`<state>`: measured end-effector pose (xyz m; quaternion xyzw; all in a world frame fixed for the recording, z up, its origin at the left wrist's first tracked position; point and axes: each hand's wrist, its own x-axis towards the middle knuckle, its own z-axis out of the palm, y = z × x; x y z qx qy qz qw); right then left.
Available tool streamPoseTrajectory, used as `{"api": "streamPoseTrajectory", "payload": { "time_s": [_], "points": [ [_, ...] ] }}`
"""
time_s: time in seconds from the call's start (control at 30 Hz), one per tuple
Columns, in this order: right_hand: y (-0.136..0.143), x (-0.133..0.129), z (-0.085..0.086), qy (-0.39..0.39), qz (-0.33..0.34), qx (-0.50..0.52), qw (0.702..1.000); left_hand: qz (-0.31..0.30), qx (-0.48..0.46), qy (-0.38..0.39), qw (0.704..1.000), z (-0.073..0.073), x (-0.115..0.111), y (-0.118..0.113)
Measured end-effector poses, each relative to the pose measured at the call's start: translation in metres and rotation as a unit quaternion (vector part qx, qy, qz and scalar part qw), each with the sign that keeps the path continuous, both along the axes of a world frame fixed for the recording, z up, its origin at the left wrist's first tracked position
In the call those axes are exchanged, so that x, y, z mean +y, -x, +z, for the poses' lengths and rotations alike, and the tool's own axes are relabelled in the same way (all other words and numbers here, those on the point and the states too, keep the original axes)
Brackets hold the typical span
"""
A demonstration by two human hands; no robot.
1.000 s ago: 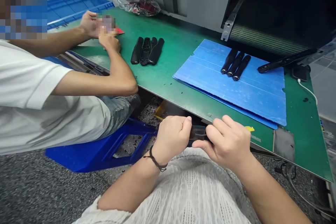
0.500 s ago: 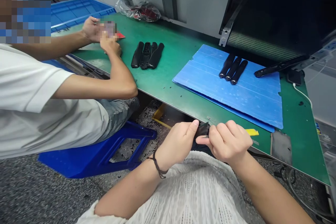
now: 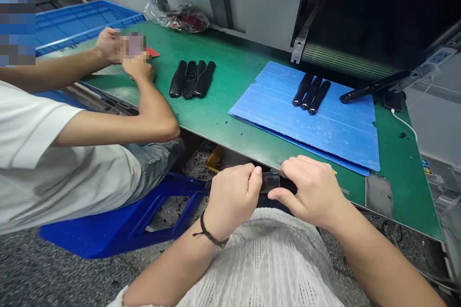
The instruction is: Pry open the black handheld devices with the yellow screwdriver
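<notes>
Black piece [image 3: 270, 183] clasped in grip of left hand [image 3: 235, 191] and right hand [image 3: 312, 190] — red item [image 3: 190, 22] in clear bag [image 3: 158, 16].

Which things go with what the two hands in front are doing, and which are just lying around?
In the job:
- black piece in the left hand and right hand
- probably the three black parts on the blue sheet

Seemingly just lying about:
- plastic bag
- grey slab
- white cable
</notes>
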<state>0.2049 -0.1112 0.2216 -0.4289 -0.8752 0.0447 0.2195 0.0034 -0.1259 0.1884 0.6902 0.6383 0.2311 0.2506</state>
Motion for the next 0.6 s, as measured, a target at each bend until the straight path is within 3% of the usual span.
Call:
{"api": "streamPoseTrajectory", "payload": {
  "time_s": [0.1,0.4,0.53,0.6],
  "points": [
    [0.001,0.000,0.001,-0.024,0.014,0.000,1.000,0.003,0.001,-0.004,1.000,0.001,-0.001,0.000],
    [0.003,-0.005,-0.018,-0.282,0.015,-0.040,0.958,0.000,-0.018,0.028,0.999,-0.003,0.004,0.001],
    [0.001,-0.005,-0.023,-0.282,0.082,0.010,0.956,-0.004,-0.052,0.034,0.998,-0.001,0.008,0.004],
    [-0.001,-0.006,-0.023,-0.251,0.075,0.030,0.965,-0.016,-0.096,0.056,0.994,-0.001,0.011,0.005]
  ]
}}
